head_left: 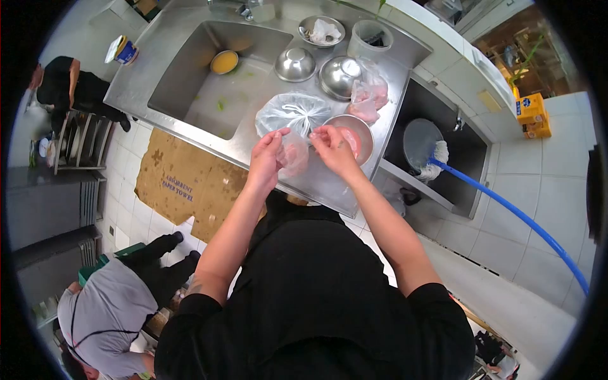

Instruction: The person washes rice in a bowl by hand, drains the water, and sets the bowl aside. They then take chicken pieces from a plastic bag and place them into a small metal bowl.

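Observation:
A small clear plastic bag (293, 158) with something pink inside hangs from my left hand (267, 157), whose fingers are pinched on it. My right hand (332, 149) is closed with its fingertips together, just right of the bag; what it holds, if anything, is too small to make out. Beyond my hands a knotted clear bag (288, 115) lies on the steel counter. Partly behind my right hand sits a metal bowl (366, 136) with pink contents. More bags with pink contents (368, 95) lie beside an upturned metal bowl (340, 77).
Left is a steel sink (190, 95) holding a bowl of yellow liquid (224, 62). At right a mop (437, 161) with a blue handle stands by a bucket (421, 142) in a low basin. Flattened cardboard (183, 183) covers floor tiles. Two people are at left.

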